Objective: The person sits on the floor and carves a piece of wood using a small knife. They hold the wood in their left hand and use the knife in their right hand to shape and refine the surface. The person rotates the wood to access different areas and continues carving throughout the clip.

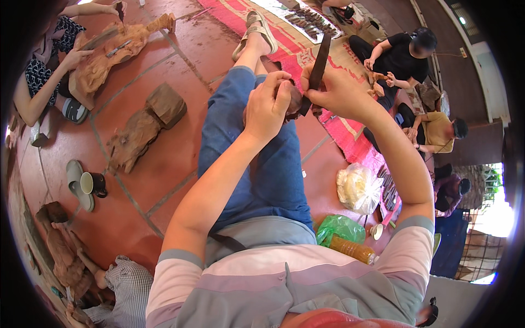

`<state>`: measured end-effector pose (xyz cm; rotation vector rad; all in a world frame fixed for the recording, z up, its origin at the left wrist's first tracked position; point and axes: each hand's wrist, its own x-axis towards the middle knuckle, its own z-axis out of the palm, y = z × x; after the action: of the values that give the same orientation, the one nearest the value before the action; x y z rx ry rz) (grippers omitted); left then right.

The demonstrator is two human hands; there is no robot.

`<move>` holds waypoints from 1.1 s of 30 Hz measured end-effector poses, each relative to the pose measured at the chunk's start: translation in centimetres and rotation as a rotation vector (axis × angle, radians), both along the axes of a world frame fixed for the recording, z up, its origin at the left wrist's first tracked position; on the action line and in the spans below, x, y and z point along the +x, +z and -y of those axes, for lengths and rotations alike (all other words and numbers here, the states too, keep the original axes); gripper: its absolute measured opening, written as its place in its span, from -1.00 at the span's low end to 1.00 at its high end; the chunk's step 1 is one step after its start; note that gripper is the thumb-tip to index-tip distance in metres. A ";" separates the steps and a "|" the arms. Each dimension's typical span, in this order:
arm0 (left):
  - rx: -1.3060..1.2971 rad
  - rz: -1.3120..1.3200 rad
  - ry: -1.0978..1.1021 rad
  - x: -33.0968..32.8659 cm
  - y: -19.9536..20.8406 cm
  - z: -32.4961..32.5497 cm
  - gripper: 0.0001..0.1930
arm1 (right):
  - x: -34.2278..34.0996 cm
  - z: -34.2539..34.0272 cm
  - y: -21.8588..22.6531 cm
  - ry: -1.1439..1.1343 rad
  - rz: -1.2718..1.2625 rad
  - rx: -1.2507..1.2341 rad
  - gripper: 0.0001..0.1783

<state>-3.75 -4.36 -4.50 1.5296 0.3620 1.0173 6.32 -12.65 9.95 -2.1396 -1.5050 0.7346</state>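
Observation:
My left hand (267,105) is closed round a small reddish-brown wooden piece (296,101) above my lap; the fingers hide much of its shape. In my right hand (336,92), thumb and fingers pinch a dark flat strip (321,60), perhaps a file or folded sandpaper. Its long end points up and away, while the lower end meets the wooden piece. Both hands are close together over my blue shorts (254,180).
Left on the tiles lie a carved wood block (143,124), a mug (93,184) and a slipper (80,186). Co-workers (402,61) sit right and left with carvings. To my right are a plastic bag (358,188), a green bag (342,229) and a bottle (353,250).

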 end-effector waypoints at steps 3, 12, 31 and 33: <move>-0.024 -0.010 -0.019 0.2 -0.2 -0.1 -0.70 | 0.5 -0.3 -0.2 0.097 0.163 0.025 -0.95; 0.020 -0.005 0.021 0.0 0.1 0.1 -0.70 | 1.2 0.2 -0.2 0.041 0.101 0.094 -0.91; 0.044 -0.014 0.029 0.0 -0.1 -0.1 -0.69 | 0.7 0.2 -0.3 0.126 0.017 0.044 -0.94; 0.031 -0.015 0.021 0.0 -0.1 -0.1 -0.69 | 0.7 0.2 -0.3 0.114 -0.018 0.010 -0.94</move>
<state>-3.72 -4.27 -4.61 1.5654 0.3749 1.0324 6.99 -12.86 9.66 -2.0484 -1.6283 0.7805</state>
